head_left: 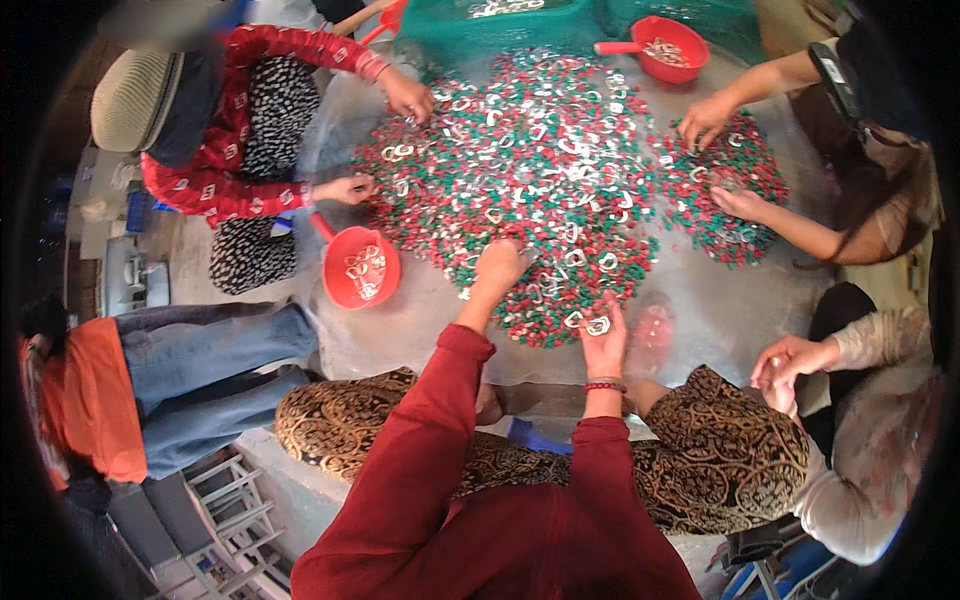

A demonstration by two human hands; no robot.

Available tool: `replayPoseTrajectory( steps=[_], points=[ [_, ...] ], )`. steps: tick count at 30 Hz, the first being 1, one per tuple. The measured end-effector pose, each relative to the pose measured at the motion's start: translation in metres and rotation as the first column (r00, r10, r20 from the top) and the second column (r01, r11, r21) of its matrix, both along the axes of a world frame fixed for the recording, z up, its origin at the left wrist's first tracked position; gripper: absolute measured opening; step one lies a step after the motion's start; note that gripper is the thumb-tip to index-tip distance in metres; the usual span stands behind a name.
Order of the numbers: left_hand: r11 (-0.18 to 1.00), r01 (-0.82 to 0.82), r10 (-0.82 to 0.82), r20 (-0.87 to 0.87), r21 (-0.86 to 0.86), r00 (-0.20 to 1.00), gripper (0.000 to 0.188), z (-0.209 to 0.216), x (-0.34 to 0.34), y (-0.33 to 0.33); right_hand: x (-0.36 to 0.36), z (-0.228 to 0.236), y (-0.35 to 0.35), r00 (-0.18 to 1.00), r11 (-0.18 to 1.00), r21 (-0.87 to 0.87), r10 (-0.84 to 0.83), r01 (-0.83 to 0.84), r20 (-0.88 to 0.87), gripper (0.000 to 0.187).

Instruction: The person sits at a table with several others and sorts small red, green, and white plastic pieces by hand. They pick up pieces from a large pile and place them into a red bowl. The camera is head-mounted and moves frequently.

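Thousands of small red, green and white pieces [560, 170] heaped across a grey sheet [740, 310], ringed by seated sorters.

Spread from the far green netting [470, 35] down to the near edge, between two red scoop bowls [360, 268] [672, 48] with white rings inside. Worked from the far side by other people's hands at upper left [405, 95] and upper right [706, 118]. Closer in, left hand [500, 265] resting knuckles-up on the heap, fingers curled into the pieces; contents of the grip impossible to tell. Right hand [604, 340] at the near rim, palm up and open, with a white ring [598, 325] lying loose at the fingertips. Probably light, rigid, smooth plastic, apt to slide and scatter; best pinched singly across the rim of a ring, or scooped by the handful.
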State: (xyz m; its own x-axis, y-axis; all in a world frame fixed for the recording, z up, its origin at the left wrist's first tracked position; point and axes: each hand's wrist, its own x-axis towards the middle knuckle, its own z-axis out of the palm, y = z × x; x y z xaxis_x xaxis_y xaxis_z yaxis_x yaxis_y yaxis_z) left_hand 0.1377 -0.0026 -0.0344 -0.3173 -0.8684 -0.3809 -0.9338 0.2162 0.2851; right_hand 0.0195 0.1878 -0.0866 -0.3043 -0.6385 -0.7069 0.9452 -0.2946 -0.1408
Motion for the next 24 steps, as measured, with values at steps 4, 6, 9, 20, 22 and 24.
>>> replayPoseTrajectory(
  steps=[4, 6, 9, 20, 22, 24],
  points=[
    [0.831, 0.105, -0.17, -0.069, -0.547, 0.983, 0.023, -0.013, -0.007, -0.002, 0.009, -0.003, -0.003, 0.879, 0.945, 0.249, 0.295, -0.211, -0.374, 0.022],
    [0.9, 0.209, -0.315, -0.24, -0.383, 0.918, 0.022, -0.009, -0.02, -0.002, 0.014, -0.006, -0.003, 0.936, 0.963, 0.223, 0.21, -0.149, -0.283, 0.021],
    [0.864, 0.503, -0.485, -0.301, -0.019, 0.821, 0.03, -0.027, -0.022, 0.0, 0.013, -0.018, -0.004, 0.998, 0.98, 0.192, 0.056, -0.059, 0.02, 0.023],
    [0.933, 0.329, -0.36, -0.454, -0.148, 0.815, 0.019, -0.044, -0.021, 0.019, -0.021, 0.004, -0.009, 0.986, 0.925, -0.375, -0.004, 0.067, 0.165, 0.049],
    [0.975, 0.21, -0.22, -0.507, -0.078, 0.833, 0.018, -0.039, -0.014, 0.025, -0.022, 0.012, -0.015, 0.979, 0.907, -0.412, -0.009, 0.094, 0.204, 0.057],
    [0.988, 0.155, -0.137, -0.516, -0.008, 0.846, 0.018, -0.038, -0.014, 0.031, -0.025, 0.019, -0.016, 0.972, 0.91, -0.392, -0.043, 0.133, 0.231, 0.058]
  ],
)
